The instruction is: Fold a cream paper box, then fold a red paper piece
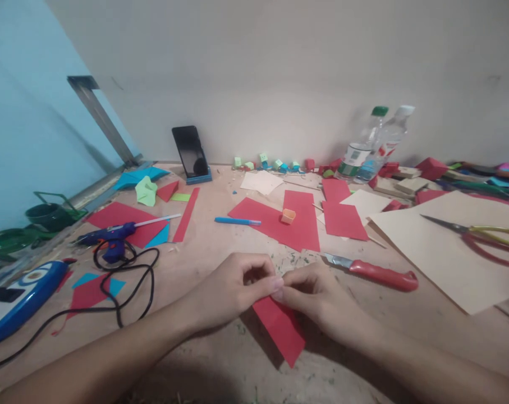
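Observation:
Both of my hands meet at the middle of the table over a red paper strip [281,328]. My left hand [233,289] pinches the strip's top edge with thumb and fingers closed. From the other side my right hand [317,294] pinches the same edge, its fingertips touching those of the left. The strip hangs down towards me, just above the tabletop. A red-handled utility knife [372,272] lies just right of my hands, and red paper sheets [292,224] with a small orange paper box [288,215] lie beyond them.
A blue glue gun [115,238] with a black cord lies at the left. A blue pen [237,221], a phone on a stand [191,152], two plastic bottles [363,146], scissors [485,235] on a beige sheet [456,258], and small paper boxes along the wall surround the work area.

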`<act>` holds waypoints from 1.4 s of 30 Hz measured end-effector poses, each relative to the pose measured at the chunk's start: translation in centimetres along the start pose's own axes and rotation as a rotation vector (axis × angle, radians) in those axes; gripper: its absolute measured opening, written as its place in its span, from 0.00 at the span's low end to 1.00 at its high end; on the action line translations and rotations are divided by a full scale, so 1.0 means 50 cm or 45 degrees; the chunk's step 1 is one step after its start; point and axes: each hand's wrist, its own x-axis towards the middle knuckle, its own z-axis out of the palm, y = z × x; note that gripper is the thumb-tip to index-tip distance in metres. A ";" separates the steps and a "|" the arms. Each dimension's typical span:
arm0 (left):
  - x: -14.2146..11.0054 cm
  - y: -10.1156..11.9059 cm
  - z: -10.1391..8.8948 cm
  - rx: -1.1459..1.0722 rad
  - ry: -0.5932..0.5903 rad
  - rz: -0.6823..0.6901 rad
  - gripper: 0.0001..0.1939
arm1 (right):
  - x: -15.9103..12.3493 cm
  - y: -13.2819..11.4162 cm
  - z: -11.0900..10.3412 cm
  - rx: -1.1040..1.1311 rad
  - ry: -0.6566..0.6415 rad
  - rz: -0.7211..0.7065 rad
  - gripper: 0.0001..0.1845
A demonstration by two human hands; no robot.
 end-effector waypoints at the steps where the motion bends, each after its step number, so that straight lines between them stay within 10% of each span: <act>1: 0.000 0.001 0.000 0.020 -0.002 0.012 0.13 | 0.000 0.000 0.000 -0.002 0.000 0.007 0.22; 21: 0.044 -0.037 -0.076 -0.405 0.877 0.103 0.17 | 0.017 -0.011 -0.036 0.178 0.303 0.001 0.19; 26: 0.034 -0.024 -0.043 -0.192 0.608 0.095 0.18 | 0.014 -0.019 -0.026 -0.024 0.535 -0.143 0.15; 32: 0.018 -0.010 -0.007 -0.194 0.405 0.097 0.18 | 0.015 -0.005 -0.021 -0.028 0.220 -0.119 0.11; 42: 0.022 -0.032 -0.003 -0.483 0.128 -0.063 0.19 | 0.033 0.016 -0.033 0.694 0.305 0.004 0.19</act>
